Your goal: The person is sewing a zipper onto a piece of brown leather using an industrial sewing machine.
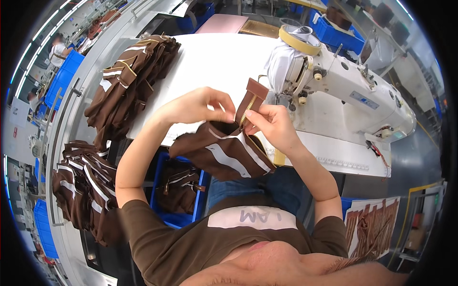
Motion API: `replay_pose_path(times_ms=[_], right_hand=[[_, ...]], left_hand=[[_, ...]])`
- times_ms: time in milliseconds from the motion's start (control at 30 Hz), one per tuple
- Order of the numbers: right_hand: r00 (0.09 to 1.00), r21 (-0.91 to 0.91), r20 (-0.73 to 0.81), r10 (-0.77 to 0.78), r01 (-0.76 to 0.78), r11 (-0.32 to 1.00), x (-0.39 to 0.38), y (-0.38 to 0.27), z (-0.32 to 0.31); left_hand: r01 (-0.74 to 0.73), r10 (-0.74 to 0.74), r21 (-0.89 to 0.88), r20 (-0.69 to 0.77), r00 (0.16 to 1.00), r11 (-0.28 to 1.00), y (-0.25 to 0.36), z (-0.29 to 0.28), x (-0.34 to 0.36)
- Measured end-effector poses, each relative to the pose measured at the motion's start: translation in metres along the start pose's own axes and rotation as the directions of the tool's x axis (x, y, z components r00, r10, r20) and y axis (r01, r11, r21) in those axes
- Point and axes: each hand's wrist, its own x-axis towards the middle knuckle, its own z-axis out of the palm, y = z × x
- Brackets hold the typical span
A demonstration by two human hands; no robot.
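Note:
A brown fabric piece [202, 155] with white strips hangs over the front edge of the sewing table. From its top rises a zipper [250, 101] with gold teeth on brown tape, ending in a brown tab. My right hand [276, 127] is closed, pinching the zipper's right side between thumb and fingers. My left hand [200, 106] is bent over the piece from the left, thumb and fingertips pinched together at the upper edge beside the zipper. What exactly lies between the left fingertips is too small to make out.
A white sewing machine [355, 90] stands right, tape rolls [299, 39] on it. Stacks of brown pieces lie at the far left [131, 78] and near left [86, 186]. A blue bin [202, 190] with brown pieces sits below the table. Brown strips [374, 229] lie at lower right.

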Motion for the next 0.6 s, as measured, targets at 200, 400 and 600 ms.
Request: replay_pose_path(times_ms=[200, 400, 600], right_hand=[[0.970, 0.167, 0.222, -0.096, 0.060, 0.984, 0.011, -0.021, -0.009], [0.928, 0.312, 0.260, -0.267, 0.182, 0.933, 0.037, -0.066, 0.004], [0.862, 0.132, 0.164, -0.480, 0.463, 0.876, 0.046, -0.131, 0.020]], left_hand=[[0.166, -0.151, -0.154, 0.105, 0.983, 0.974, 0.020, -0.001, -0.006], [-0.038, 0.014, -0.058, -0.367, 0.930, 0.998, 0.066, -0.014, -0.033], [0.049, 0.248, 0.332, -0.788, 0.564, 0.942, 0.120, -0.018, -0.040]])
